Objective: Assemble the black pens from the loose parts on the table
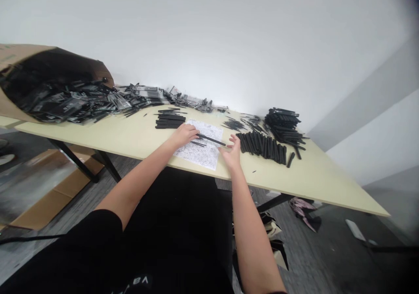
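Note:
My left hand [186, 135] is closed around one end of a thin black pen-like stick [212, 140]. The stick points right, over a white sheet with dense grey print [203, 156]. Close to its far tip is my right hand [231, 152], fingers apart and nothing visible in them. A smaller thin black piece [198, 144] lies on the sheet below the stick. Beyond my left hand is a stack of black sticks [170, 121]. Just right of my right hand, thicker black sticks lie side by side in a row [262, 147].
An open cardboard box [8, 106] on its side spills black packets [75, 104] along the wall. Thin dark pieces [234, 124] lie scattered behind the sheet. A tall black pile [283, 121] stands at the right on the pale yellow table [327, 180]. Another carton [52, 202] sits on the floor.

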The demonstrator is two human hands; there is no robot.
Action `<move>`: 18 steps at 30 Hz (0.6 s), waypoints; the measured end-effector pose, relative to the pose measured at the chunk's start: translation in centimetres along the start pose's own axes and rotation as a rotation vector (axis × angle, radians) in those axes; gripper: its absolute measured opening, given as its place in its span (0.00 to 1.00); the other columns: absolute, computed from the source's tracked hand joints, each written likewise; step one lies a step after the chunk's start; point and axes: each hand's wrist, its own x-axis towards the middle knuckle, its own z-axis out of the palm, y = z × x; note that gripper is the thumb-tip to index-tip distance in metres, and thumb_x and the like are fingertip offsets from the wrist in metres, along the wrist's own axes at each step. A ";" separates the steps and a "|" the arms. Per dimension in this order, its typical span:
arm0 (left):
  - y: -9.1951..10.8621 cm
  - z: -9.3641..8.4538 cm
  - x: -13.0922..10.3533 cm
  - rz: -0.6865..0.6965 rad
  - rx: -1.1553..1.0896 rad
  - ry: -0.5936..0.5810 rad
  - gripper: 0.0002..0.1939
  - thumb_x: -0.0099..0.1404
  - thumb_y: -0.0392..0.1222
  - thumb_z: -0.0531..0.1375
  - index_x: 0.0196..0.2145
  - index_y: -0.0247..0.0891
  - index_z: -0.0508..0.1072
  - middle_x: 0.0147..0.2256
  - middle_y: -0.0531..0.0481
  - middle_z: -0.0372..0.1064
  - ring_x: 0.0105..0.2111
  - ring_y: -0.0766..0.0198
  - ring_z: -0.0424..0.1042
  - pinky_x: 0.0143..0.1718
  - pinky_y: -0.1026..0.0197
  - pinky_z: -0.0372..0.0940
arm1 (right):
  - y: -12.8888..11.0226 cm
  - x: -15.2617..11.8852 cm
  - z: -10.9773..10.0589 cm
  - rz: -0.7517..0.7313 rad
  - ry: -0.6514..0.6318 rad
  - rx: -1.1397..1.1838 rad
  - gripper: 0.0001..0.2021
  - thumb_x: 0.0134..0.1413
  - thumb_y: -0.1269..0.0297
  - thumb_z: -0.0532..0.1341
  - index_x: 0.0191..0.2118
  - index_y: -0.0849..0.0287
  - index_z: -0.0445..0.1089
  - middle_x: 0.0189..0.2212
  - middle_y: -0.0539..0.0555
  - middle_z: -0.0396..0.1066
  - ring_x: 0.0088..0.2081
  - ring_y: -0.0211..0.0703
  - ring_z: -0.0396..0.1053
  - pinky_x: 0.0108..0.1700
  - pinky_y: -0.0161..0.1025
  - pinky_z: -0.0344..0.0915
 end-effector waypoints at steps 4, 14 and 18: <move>0.0 0.0 0.0 -0.006 -0.024 -0.005 0.15 0.73 0.46 0.54 0.47 0.38 0.76 0.41 0.43 0.74 0.44 0.57 0.72 0.45 0.56 0.60 | -0.5 -0.1 0.0 0.103 -0.048 -0.040 0.25 0.52 0.41 0.59 0.44 0.58 0.69 0.41 0.58 0.73 0.40 0.49 0.69 0.45 0.44 0.63; 0.0 0.1 -0.1 -0.034 -0.058 -0.003 0.16 0.74 0.47 0.53 0.48 0.38 0.76 0.43 0.42 0.75 0.44 0.56 0.72 0.46 0.55 0.61 | 0.3 0.3 0.1 -0.019 -0.095 -0.016 0.15 0.56 0.49 0.54 0.33 0.56 0.66 0.31 0.52 0.72 0.33 0.44 0.66 0.41 0.41 0.61; -0.7 0.0 -0.4 -0.074 -0.079 -0.020 0.17 0.74 0.48 0.52 0.48 0.38 0.76 0.43 0.42 0.75 0.44 0.57 0.72 0.45 0.56 0.64 | 0.1 0.2 0.1 -0.020 -0.028 0.061 0.15 0.52 0.52 0.56 0.39 0.57 0.66 0.38 0.56 0.73 0.33 0.43 0.66 0.41 0.41 0.63</move>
